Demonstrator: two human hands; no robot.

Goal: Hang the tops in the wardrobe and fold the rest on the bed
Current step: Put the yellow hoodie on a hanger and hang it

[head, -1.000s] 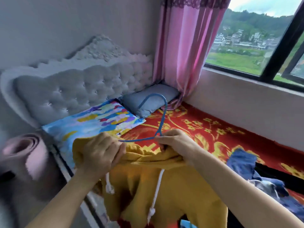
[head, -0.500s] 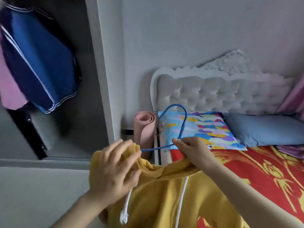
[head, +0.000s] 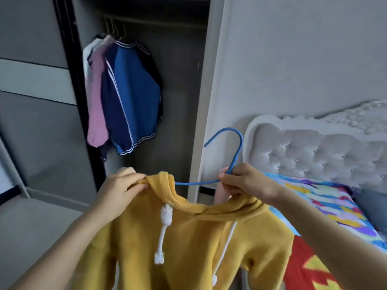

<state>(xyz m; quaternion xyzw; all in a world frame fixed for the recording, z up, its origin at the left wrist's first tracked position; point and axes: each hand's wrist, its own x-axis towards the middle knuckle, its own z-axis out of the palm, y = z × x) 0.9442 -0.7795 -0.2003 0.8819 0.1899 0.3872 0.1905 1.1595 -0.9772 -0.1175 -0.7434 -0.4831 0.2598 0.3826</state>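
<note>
While hands point(head: 123, 185) hold hoodie point(head: 188, 237), jackets point(head: 127, 97) fill wardrobe point(head: 178, 91).

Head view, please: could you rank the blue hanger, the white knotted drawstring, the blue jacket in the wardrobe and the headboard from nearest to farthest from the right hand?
From the right hand:
1. Blue hanger, held in that hand.
2. White knotted drawstring, lower left on the yellow hoodie.
3. Headboard, up and right.
4. Blue jacket, far upper left in the wardrobe.
</note>
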